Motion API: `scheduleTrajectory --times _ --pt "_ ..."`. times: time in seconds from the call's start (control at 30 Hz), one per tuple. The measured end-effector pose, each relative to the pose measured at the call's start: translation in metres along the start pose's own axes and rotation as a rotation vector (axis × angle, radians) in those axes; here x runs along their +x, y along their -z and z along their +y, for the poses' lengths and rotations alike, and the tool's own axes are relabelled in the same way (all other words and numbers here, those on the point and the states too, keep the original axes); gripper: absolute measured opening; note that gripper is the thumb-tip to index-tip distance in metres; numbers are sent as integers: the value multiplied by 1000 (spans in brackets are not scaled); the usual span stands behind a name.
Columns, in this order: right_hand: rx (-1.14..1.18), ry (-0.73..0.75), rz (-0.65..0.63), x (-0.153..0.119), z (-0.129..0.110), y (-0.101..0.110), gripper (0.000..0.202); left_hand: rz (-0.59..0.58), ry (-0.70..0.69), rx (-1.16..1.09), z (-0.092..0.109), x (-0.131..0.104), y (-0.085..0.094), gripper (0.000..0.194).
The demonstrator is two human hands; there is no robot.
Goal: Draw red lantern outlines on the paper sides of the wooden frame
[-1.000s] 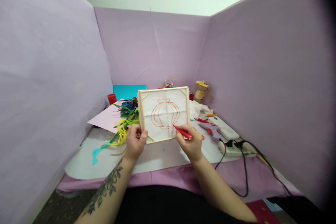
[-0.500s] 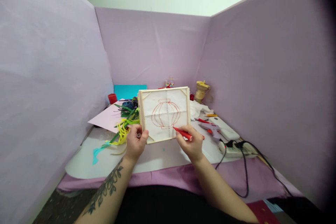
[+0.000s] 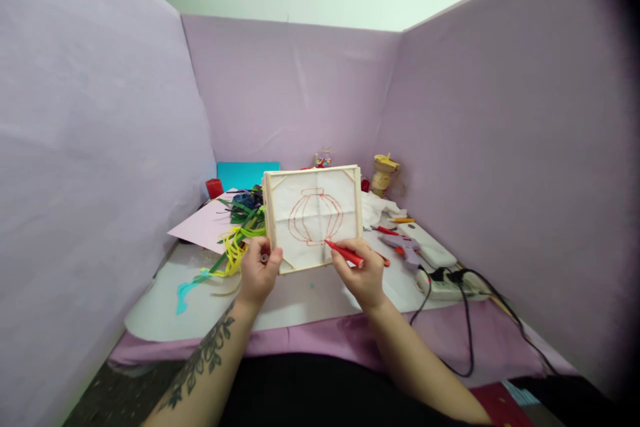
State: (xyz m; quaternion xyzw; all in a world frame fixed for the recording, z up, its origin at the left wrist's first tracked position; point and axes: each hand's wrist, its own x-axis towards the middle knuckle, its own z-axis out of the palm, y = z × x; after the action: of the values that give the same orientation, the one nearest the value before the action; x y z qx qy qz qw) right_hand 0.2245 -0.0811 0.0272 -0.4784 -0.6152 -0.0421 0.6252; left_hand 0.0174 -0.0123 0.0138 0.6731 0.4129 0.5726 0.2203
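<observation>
My left hand (image 3: 261, 270) grips the lower left corner of a box-like wooden frame (image 3: 358, 203), held tilted up above the table. White paper (image 3: 300, 257) covers its front, with a red outline of a round lantern (image 3: 316, 217) drawn on it. My right hand (image 3: 360, 273) is closed around a red marker (image 3: 349, 254), its tip at the bottom edge of the drawn lantern. A small round end, perhaps a cap, shows between my left fingers.
Yellow and green paper strips (image 3: 233, 250) lie on the left by a pink sheet (image 3: 200, 223). At right are a glue gun (image 3: 404, 247), a white box (image 3: 427, 245) and a power strip (image 3: 440, 285) with trailing cables. Purple partitions (image 3: 300, 87) enclose the table.
My right hand and the red marker have shifted slightly left along the lantern's bottom edge. My left hand and the frame stay nearly still.
</observation>
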Motion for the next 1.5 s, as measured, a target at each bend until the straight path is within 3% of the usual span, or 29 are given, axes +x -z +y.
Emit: scheduleTrajectory --times 0.4,1.03,1.5 --pt "-25 12 21 -1 2 -1 7 -1 -4 -19 -2 0 0 21" --pt "-76 -50 168 2 4 -1 4 17 -59 14 0 0 0 21" --pt "-82 -13 188 6 5 0 4 10 -52 6 -1 0 0 23"
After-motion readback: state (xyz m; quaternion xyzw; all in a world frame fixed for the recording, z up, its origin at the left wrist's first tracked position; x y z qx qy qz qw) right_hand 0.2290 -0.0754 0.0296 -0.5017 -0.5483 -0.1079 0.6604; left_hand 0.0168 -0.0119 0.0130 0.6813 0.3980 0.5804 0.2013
